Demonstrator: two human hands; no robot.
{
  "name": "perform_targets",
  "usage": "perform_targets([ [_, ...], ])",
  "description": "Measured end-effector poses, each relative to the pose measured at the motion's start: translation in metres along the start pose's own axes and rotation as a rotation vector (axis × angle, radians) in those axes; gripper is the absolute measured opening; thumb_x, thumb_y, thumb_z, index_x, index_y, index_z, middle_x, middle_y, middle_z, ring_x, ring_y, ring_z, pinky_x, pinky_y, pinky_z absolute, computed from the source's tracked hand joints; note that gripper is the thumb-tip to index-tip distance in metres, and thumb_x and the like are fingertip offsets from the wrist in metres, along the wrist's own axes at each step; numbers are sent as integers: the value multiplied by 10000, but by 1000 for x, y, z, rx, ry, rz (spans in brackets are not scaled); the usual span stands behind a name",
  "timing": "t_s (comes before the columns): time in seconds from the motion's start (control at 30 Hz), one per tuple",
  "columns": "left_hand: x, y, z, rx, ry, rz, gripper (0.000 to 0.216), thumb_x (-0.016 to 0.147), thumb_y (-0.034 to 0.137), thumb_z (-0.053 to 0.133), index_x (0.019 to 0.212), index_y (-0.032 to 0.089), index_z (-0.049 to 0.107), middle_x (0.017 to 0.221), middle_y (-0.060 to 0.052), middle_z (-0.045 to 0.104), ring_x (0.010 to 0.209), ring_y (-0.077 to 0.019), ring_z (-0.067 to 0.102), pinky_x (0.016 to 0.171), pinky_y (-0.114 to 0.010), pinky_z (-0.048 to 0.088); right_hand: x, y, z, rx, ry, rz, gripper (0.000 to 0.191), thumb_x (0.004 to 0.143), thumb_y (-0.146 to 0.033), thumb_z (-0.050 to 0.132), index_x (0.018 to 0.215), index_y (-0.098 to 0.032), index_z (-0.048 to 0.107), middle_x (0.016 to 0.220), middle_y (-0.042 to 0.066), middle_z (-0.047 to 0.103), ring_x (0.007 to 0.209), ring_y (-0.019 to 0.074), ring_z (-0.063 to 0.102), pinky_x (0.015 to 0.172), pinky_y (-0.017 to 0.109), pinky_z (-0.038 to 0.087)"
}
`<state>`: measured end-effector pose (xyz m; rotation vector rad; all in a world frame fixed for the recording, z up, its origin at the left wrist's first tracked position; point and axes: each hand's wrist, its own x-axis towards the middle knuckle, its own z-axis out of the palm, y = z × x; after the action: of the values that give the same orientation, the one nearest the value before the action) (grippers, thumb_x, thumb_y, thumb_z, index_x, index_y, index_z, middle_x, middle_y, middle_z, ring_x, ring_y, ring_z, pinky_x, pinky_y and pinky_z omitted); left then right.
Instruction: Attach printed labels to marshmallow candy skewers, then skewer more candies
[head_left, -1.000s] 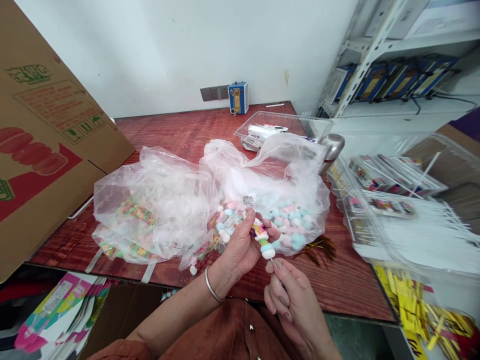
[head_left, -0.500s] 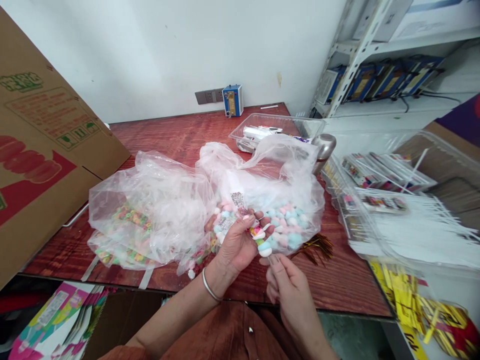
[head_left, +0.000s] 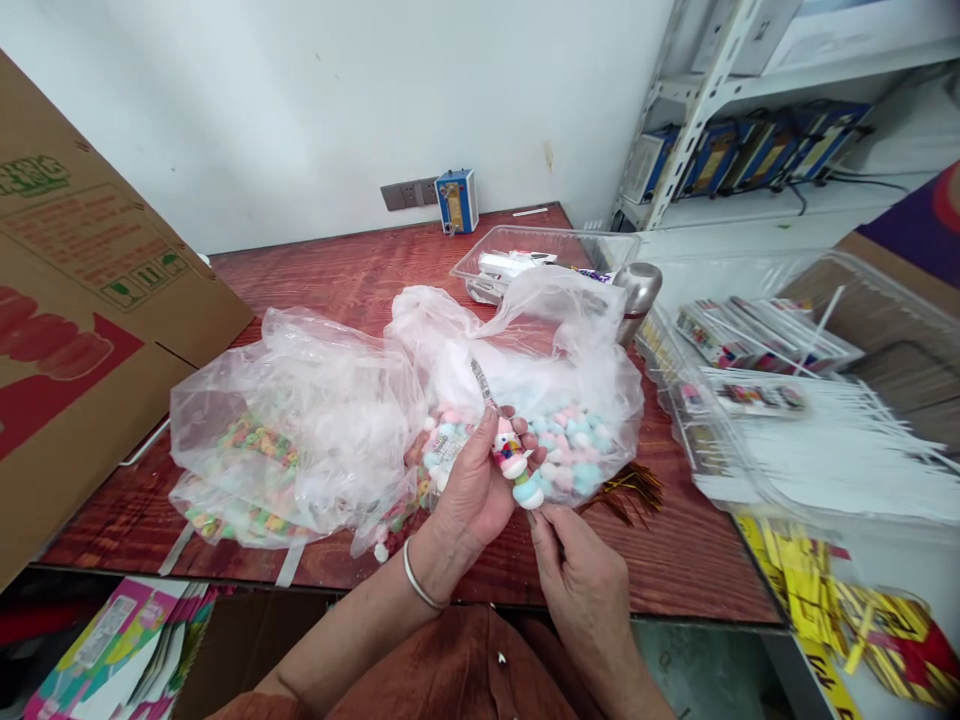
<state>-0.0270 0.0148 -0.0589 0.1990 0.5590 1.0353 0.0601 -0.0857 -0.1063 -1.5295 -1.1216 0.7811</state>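
The L hand point(head_left: 476, 492) is curled round a marshmallow stack point(head_left: 512, 460), thumb on one side & fingers on the other. The stack has pink, white, green & blue bits, w/ a white one at the low end. It's tilted, up off the worktop point(head_left: 697, 565), in front of the bag of puffy marshmallows point(head_left: 577, 445). A see-thru strip point(head_left: 480, 380) w/ tiny dark print pokes out past its top end; print's too small to read.

The R hand point(head_left: 585, 565) is closed up small, w/ thumb & finger pinching the low end of the stack, so both hands are on it.

L of that bag, touching it, is a bag of candy rings point(head_left: 259, 440). Shiny gold ties point(head_left: 634, 488) lie near the R hand, by the marshmallow bag. Behind that bag are a silver flask point(head_left: 639, 290) & a clear tub point(head_left: 559, 232) w/ white packs in it. Over on the R, lots of white sticks point(head_left: 847, 440) lie in a big clear tray.
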Motion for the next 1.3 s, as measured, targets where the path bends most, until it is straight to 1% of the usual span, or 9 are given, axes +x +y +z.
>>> perform_targets([
  [0.2, 1, 0, -1, -18, -22, -7, 166, 883, 316, 675, 860, 161, 624, 797, 13, 586, 679, -96, 589, 848, -323, 559, -5, -11, -1, 901, -375, 662, 363, 856, -551, 648, 805, -192, 619, 516, -112, 343, 363, 25, 153, 329, 162, 174],
  [0.33, -1, -2, -1, 19, -22, 64, 212, 819, 329, 750, 816, 159, 622, 795, 7, 602, 670, -98, 597, 830, -305, 557, -8, -12, -1, 1150, -412, 679, 283, 855, -456, 703, 826, -179, 646, 469, -138, 282, 342, 2, 100, 329, 148, 126],
  [0.47, -4, -1, 4, 11, 48, 49, 215, 815, 324, 756, 822, 159, 618, 795, 0, 622, 654, -96, 613, 859, -314, 557, -8, -10, 1, 885, -307, 450, 308, 917, -477, 615, 851, -180, 658, 475, -117, 296, 378, 29, 184, 371, 159, 173],
  [0.63, -7, 3, 17, -34, 146, -31, 307, 908, 424, 617, 768, 155, 574, 737, -16, 598, 669, -126, 624, 842, -354, 573, -6, -4, -2, 6, -36, -215, 208, 966, -272, 533, 951, -172, 715, 697, 24, 660, 608, 133, 598, 574, 228, 418],
  [0.77, -11, 4, 22, -2, 214, -47, 340, 953, 454, 514, 788, 161, 565, 741, -34, 599, 687, -156, 627, 825, -395, 577, -6, 3, -9, -495, 169, -612, 213, 931, -158, 561, 1054, -155, 735, 657, 36, 691, 523, 144, 561, 565, 279, 370],
  [0.9, -13, 3, 21, 8, 230, -44, 343, 966, 446, 485, 786, 164, 558, 743, -36, 597, 687, -160, 621, 802, -394, 576, -5, 1, -12, -426, 161, -482, 214, 934, -250, 576, 1028, -188, 758, 578, 23, 602, 534, 154, 520, 558, 281, 365],
  [1.13, -12, -1, 18, -22, 173, 8, 331, 935, 460, 553, 801, 157, 573, 739, -24, 610, 651, -129, 604, 797, -350, 576, -7, -15, -5, 713, -270, 521, 384, 879, -569, 586, 835, -192, 648, 573, -90, 288, 418, 49, 132, 363, 192, 158],
  [1.2, -11, -1, 17, -4, 204, 26, 333, 924, 466, 572, 794, 160, 572, 748, -26, 623, 666, -134, 619, 794, -343, 577, -8, -14, -4, 687, -290, 481, 362, 870, -545, 614, 822, -187, 639, 581, -82, 329, 423, 49, 176, 373, 189, 187],
  [1.3, -8, -1, 14, 29, 217, 53, 333, 919, 481, 572, 812, 166, 575, 769, -29, 636, 702, -149, 638, 782, -336, 578, -7, -8, -3, 258, -108, 74, 260, 917, -406, 590, 808, -184, 670, 650, -8, 544, 538, 105, 480, 513, 218, 380],
])
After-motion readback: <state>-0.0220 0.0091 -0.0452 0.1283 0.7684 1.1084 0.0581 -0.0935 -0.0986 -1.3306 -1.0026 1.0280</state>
